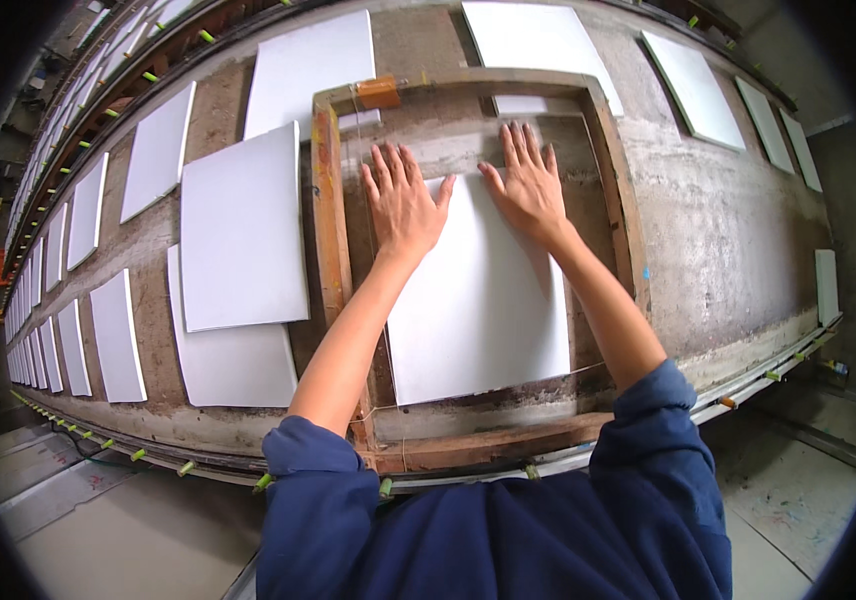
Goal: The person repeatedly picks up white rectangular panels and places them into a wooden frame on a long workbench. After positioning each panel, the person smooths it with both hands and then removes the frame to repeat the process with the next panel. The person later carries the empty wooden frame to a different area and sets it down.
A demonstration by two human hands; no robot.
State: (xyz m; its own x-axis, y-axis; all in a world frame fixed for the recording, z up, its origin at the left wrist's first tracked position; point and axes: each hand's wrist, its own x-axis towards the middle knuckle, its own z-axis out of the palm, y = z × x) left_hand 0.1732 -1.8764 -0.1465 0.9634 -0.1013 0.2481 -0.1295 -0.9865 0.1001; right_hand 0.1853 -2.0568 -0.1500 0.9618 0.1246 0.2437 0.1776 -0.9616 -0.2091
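Sheet (473, 310) is lying within the frame (329, 220); we are placing left hand (405, 205) and right hand (530, 192), fingers unclenched, at its far end.

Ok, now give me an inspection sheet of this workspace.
Surface: long grey-brown worktop, stained, with pale patches.
Job's things: white sheet inside a wooden frame.
Clutter: orange-brown block near the frame's far left corner; other white sheets, two overlapping left of the frame.
Hands: left hand and right hand, palms down, at the sheet's far edge.
Cables: thin cord across the frame's near end.
Surroundings: green clips along the worktop's edge; pale floor.
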